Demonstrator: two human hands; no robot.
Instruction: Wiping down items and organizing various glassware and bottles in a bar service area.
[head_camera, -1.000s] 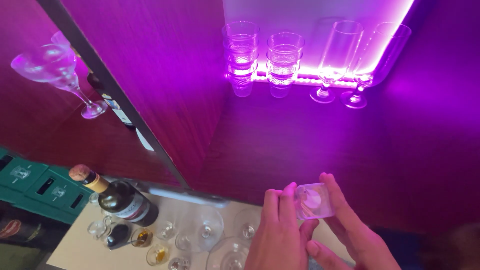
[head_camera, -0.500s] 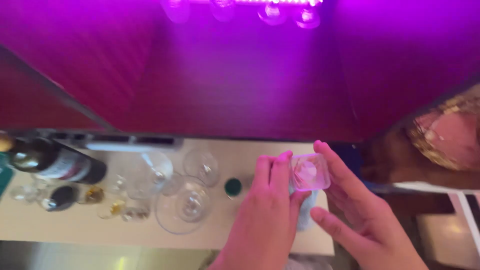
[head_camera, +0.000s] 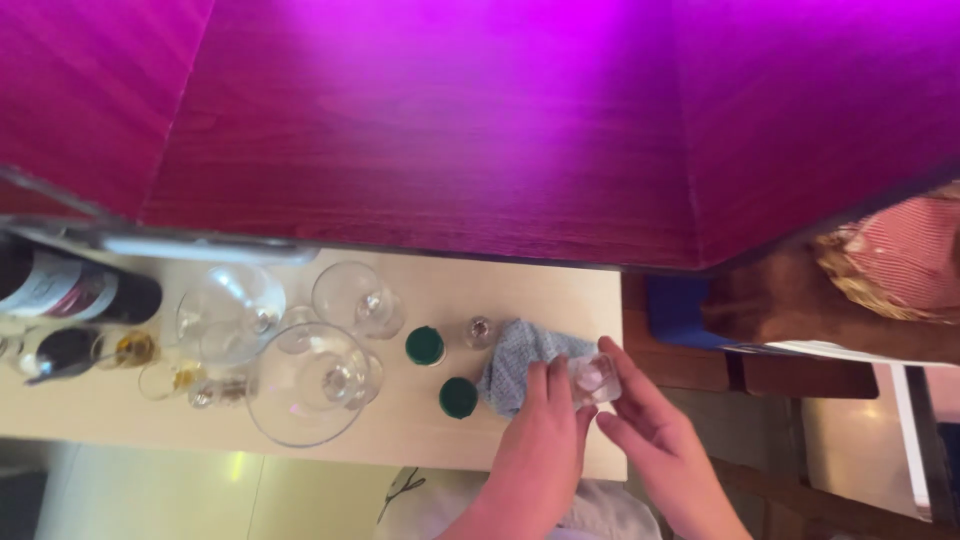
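Pale counter (head_camera: 520, 290) runs under purple shelf (head_camera: 450, 120). Big wine glasses (head_camera: 300, 385) at your 9 o'clock. Blue cloth (head_camera: 515, 360) beside your hands. Your left hand (head_camera: 545, 440) and right hand (head_camera: 650, 430) pinch small clear glass (head_camera: 593, 380) between fingertips, at counter's right end.

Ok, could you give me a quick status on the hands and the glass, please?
Left hand and right hand both on small clear glass, over counter edge. Blue-grey cloth beside the left fingers. Two green caps and stemmed glasses further left.
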